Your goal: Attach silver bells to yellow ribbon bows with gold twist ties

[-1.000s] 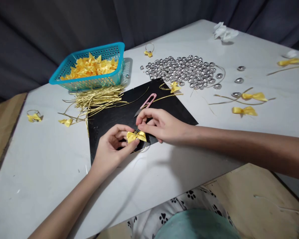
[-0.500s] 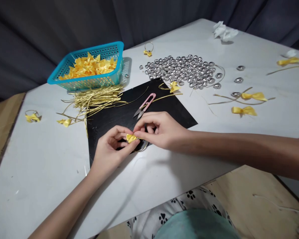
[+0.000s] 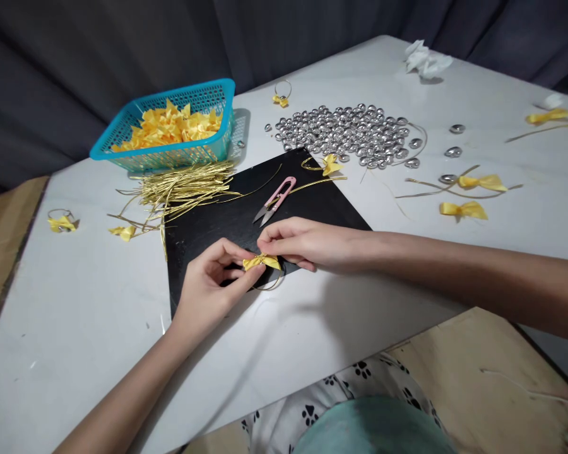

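Observation:
Between the thumb and fingers of my left hand (image 3: pixel 215 274), a yellow ribbon bow (image 3: pixel 267 261) is pinched over the black mat (image 3: pixel 208 233). A loop of gold cord (image 3: pixel 272 285) hangs below the bow. My right hand (image 3: pixel 300 243) is closed in a pinch at the bow's upper edge, and what lies between its fingertips is too small to make out. Just beyond it, pink-handled thread snips (image 3: pixel 275 200) rest on the mat with their blades apart, pointing toward my hands.
A blue basket (image 3: pixel 163 150) of yellow bows stands at the back left, behind a bundle of gold cords (image 3: pixel 184 189). Silver oval beads (image 3: pixel 345 132) are heaped at the back. Loose bows (image 3: pixel 464 210) lie on the right, crumpled white tissue (image 3: pixel 426 61) farther back.
My right hand has shifted slightly, turning flatter and lifting its thumb off the bow's right side. More of the bow now shows. My left hand keeps its place.

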### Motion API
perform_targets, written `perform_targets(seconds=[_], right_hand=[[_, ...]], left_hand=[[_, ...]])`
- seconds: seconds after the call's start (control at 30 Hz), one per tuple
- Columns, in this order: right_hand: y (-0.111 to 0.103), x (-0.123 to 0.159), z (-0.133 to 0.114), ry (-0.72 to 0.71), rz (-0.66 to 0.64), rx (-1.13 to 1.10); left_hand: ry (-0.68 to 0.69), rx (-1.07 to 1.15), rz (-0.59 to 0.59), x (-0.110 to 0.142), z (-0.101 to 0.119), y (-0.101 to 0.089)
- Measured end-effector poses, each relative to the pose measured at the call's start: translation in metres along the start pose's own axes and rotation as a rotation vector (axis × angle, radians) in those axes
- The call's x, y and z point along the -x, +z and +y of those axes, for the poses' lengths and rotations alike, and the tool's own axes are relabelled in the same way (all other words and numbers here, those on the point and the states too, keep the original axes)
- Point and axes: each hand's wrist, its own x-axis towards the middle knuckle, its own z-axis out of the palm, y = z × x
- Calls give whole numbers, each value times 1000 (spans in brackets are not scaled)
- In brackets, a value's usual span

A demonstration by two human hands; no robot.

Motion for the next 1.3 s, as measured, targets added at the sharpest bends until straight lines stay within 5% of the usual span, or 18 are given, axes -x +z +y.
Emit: perform_targets(seconds=[0.3, 0.63, 0.87, 1.3], right_hand=[[-3, -3, 4, -11, 43, -169], [-1, -4, 6, -251, 123, 200], [-7, -6, 4, -245, 264, 179], [3, -10, 19, -348, 265, 321]], left_hand=[[-12, 1, 13, -1, 0, 0], [-30, -2, 0, -3, -2, 1], [-53, -15, -2, -3, 0, 0], [-60, -52, 53, -2, -1, 3]])
